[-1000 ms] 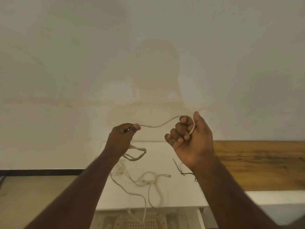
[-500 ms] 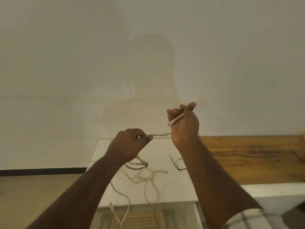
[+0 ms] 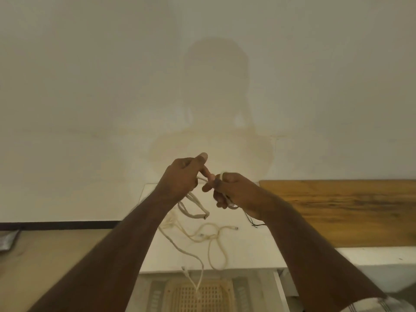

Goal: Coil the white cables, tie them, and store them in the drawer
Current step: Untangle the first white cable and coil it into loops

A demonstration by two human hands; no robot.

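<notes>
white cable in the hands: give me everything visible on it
The white cable is thin, cream-white and flexible, apparently plastic-sheathed. A short span runs between the left hand, which pinches it, and the right hand, with turns wrapped round the right fingers. Loose loops hang below the left hand toward the white cabinet top.

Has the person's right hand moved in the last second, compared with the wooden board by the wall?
Yes. The right hand, gripping the white cable, has swung left, away from the brown wooden board, and now meets the left hand.
</notes>
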